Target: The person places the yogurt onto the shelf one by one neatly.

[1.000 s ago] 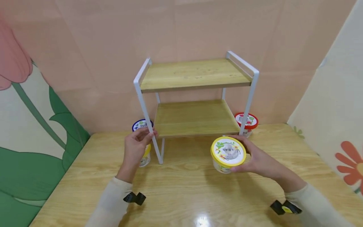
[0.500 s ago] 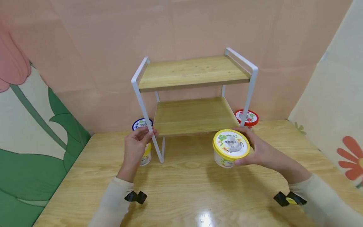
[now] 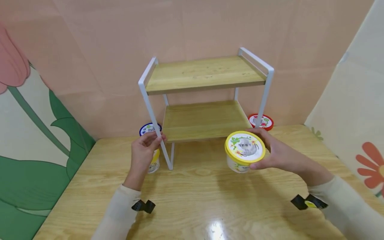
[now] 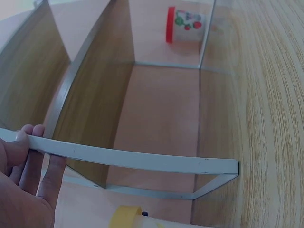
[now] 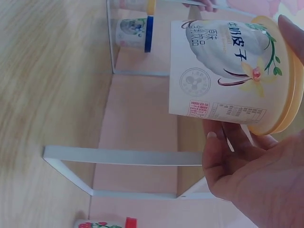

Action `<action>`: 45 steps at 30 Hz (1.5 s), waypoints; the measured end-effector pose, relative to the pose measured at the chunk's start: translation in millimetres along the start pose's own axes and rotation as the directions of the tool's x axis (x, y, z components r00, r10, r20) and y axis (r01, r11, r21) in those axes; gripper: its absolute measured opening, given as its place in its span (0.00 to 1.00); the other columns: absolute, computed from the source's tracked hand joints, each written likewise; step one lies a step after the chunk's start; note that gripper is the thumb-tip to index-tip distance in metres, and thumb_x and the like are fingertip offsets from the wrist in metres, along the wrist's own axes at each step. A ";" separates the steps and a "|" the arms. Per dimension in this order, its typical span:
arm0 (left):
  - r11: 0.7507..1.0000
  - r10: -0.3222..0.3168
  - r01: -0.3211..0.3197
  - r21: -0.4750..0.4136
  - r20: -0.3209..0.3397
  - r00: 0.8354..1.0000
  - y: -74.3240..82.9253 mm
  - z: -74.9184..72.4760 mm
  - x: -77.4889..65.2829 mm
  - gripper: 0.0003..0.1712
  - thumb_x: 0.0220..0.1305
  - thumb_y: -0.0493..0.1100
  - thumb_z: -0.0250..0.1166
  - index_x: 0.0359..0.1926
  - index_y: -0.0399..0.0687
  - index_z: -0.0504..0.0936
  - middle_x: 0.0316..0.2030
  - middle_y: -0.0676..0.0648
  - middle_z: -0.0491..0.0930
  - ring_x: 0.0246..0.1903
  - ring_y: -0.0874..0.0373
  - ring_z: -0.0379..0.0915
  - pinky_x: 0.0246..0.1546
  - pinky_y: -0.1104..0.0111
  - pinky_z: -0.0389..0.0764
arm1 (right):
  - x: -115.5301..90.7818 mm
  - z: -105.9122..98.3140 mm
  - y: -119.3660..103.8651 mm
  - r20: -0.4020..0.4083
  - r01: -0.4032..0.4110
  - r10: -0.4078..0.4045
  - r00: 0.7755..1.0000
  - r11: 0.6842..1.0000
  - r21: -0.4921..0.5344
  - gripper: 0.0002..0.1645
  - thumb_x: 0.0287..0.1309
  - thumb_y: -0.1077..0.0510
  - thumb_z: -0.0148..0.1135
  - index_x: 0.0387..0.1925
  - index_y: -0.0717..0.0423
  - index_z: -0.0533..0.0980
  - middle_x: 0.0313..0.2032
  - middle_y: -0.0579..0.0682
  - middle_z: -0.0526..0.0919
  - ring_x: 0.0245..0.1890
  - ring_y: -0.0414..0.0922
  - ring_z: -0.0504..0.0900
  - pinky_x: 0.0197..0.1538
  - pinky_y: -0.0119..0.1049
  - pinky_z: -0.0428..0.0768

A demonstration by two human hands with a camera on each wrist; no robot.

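A two-tier rack with wooden boards and a white metal frame stands on the wooden table. My left hand pinches its front left leg between thumb and fingers, near the lower board. In my right hand I hold a white tub with a yellow lid, upright, in front of the rack's lower right corner. The right wrist view shows printed flowers and lettering on the tub's side, with the thumb at its lid and the fingers curled under it. The front right leg is partly hidden behind the tub.
Left of the rack are a blue-lidded tub and another yellow-lidded tub, both partly hidden by my left hand. A red-lidded tub stands behind the right leg. A pink wall backdrop rises behind the table.
My right hand has moved slightly right and up in the view with the yellow-lidded tub. The left hand keeps its hold on the leg, and the head view has shifted a little.
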State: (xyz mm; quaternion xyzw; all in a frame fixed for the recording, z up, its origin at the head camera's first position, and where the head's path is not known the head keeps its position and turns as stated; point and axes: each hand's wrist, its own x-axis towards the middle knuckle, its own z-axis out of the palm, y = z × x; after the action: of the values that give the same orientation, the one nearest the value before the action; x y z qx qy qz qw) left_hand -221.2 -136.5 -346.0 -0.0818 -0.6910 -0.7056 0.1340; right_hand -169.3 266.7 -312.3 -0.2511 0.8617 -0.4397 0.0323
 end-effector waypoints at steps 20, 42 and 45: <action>1.000 -0.010 0.010 0.016 0.000 1.000 0.8 -0.2 1.6 0.13 0.66 0.35 0.65 0.49 0.33 0.83 0.31 0.62 0.88 0.36 0.63 0.87 0.41 0.70 0.87 | 6.2 -17.3 -25.8 -0.037 -0.004 0.004 0.999 1.000 0.000 0.55 0.42 0.64 0.78 0.70 0.42 0.59 0.60 0.45 0.72 0.60 0.37 0.67 0.64 0.59 0.61; 1.000 -0.024 0.024 -0.007 0.007 1.000 -1.4 -2.0 2.2 0.14 0.65 0.34 0.66 0.50 0.31 0.82 0.31 0.62 0.88 0.36 0.64 0.87 0.39 0.72 0.87 | 17.3 -53.1 -74.2 -0.039 0.049 -0.047 0.998 0.998 0.050 0.51 0.49 0.68 0.70 0.72 0.44 0.58 0.63 0.49 0.72 0.64 0.42 0.65 0.63 0.28 0.62; 1.000 -0.026 0.026 0.005 0.008 1.000 -1.5 -1.8 1.8 0.14 0.65 0.35 0.66 0.50 0.32 0.82 0.31 0.63 0.88 0.36 0.64 0.86 0.39 0.72 0.86 | 19.4 -58.5 -81.6 -0.046 0.078 -0.075 0.996 0.995 0.063 0.52 0.49 0.71 0.69 0.73 0.46 0.57 0.64 0.49 0.71 0.64 0.43 0.65 0.61 0.23 0.63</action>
State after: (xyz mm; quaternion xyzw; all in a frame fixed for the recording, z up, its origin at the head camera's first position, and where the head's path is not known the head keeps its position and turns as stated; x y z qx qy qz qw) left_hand -223.2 -138.4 -346.9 -0.0754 -0.6942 -0.7053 0.1222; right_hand -169.4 261.3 -210.2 -0.2731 0.8373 -0.4736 0.0048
